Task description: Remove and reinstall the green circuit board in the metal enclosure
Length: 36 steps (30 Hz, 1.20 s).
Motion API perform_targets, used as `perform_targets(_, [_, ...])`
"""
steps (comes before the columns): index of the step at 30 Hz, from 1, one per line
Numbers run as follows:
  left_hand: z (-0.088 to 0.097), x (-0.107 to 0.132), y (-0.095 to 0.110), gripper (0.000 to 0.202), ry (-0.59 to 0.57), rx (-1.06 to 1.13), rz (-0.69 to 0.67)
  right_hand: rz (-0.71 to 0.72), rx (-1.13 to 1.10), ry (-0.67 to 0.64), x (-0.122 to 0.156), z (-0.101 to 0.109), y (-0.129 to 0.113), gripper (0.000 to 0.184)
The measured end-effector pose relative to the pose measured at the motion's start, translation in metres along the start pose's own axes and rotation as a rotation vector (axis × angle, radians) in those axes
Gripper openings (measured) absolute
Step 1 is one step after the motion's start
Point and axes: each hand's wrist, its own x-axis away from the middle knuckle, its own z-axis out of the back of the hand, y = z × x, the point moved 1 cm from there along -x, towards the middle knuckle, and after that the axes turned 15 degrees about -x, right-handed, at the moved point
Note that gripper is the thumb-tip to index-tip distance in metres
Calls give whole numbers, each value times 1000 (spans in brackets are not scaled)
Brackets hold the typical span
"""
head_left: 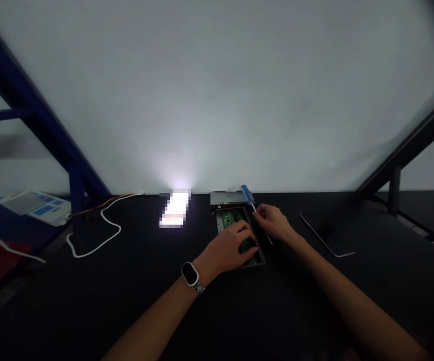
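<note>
An open metal case [220, 199] with a green circuit board [230, 217] inside lies on the black table. My left hand [229, 247] rests flat on the board and case, fingers spread, with a watch on the wrist. Just right of the case, my right hand [275, 222] grips a screwdriver [249, 196] with a blue handle; the handle points up and away, and the shaft runs through my fingers toward the case's right edge.
A bright glowing rectangle [175, 208] lies left of the case. A white cable [100, 231] loops at the left near a blue frame post [77, 193]. A thin metal rod [326, 240] lies at the right. White papers [36, 204] sit far left.
</note>
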Motion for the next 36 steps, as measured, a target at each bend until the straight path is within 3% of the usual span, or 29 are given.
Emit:
perform_targets(6, [-2,-1,0,18,-4,29,-6,118,-571,61,-9,11,-17,33])
perform_targets(12, [-6,-1,1,27,-20,31,-8,266,-740,48,-20,4,-58,34])
perform_targets(18, [-4,-1,0,11,-25,29,-42,348,-608,56,-36,-19,-76,31])
perform_targets(24, [-3,1,-1,15,-43,-1,-14,409,-421,59,-41,-39,-75,24])
perform_targets(31, [-2,1,0,18,-76,-17,-1,464,-249,47,-47,-46,-75,22])
perform_targets(36, [-2,1,0,15,-61,-12,0,430,-247,35,-49,-49,-75,23])
